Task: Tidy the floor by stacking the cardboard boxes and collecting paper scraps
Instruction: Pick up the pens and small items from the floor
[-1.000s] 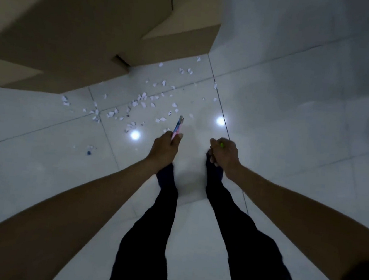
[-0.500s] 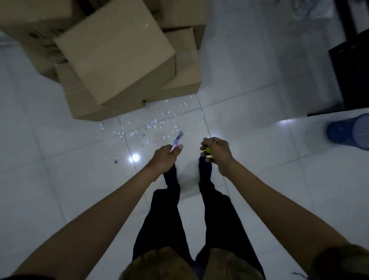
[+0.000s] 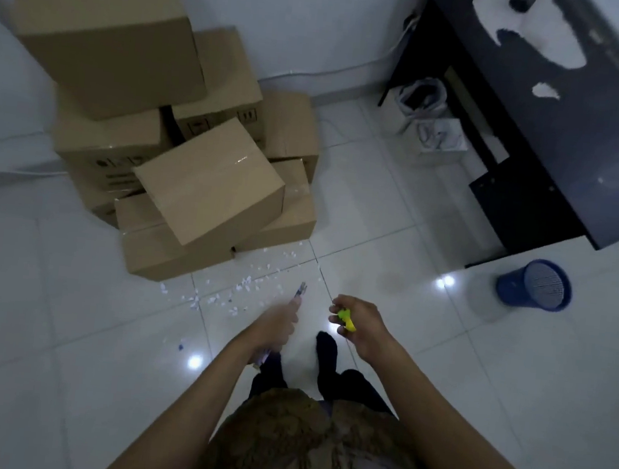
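**Cardboard heaped, scraps on the tiles**

Blue mesh bin [image 3: 535, 284] lies tipped at right, contents unclear. Brown cardboard boxes [image 3: 206, 181] pile unevenly far left; white paper scraps [image 3: 240, 292] scatter just before them. Left hand [image 3: 275, 326] grips a pen [image 3: 299, 297]; right hand [image 3: 361, 325] pinches a yellow-green object [image 3: 345, 317].

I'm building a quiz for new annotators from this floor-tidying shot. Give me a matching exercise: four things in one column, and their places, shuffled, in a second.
Things
1. paper scraps
2. blue bin
3. yellow-green object
4. pen-like stick

Places
A. held in the right hand
B. on its side on the floor, right of the person
C. held in the left hand
D. scattered on the tiles in front of the cardboard boxes

Pairs: 1-D, 2-B, 3-A, 4-C
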A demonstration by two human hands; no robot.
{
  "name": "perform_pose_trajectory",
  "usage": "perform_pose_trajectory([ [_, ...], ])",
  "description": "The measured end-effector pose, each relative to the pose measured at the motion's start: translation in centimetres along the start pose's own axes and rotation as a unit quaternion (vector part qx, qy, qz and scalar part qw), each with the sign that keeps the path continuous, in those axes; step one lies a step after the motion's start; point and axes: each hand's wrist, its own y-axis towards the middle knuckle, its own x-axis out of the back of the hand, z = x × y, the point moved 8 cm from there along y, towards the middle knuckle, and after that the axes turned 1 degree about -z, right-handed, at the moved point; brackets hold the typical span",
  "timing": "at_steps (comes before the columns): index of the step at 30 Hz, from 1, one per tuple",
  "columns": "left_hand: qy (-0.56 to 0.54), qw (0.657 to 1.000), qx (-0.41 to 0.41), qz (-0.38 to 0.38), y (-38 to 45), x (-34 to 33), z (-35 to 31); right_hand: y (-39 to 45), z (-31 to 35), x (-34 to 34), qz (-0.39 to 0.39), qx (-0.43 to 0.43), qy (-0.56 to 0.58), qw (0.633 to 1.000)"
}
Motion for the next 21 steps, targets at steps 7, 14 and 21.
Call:
perform_pose_trajectory([
  [7, -0.016, 0.998, -0.061, 0.026, -1.2, -1.9, -2.3, -2.2, -0.7, 0.9, -0.012, 0.002, 0.036, 0.999],
  [14, -0.007, 0.996, -0.089, -0.003, -0.9, -3.7, -3.4, -2.0, 0.9, 2.7, -0.017, 0.022, 0.052, 0.998],
  [21, 0.003, 0.995, -0.104, 0.01, 0.4, -7.0, -6.3, -0.1, 3.8, 5.0, 0.007, 0.021, 0.045, 0.999],
])
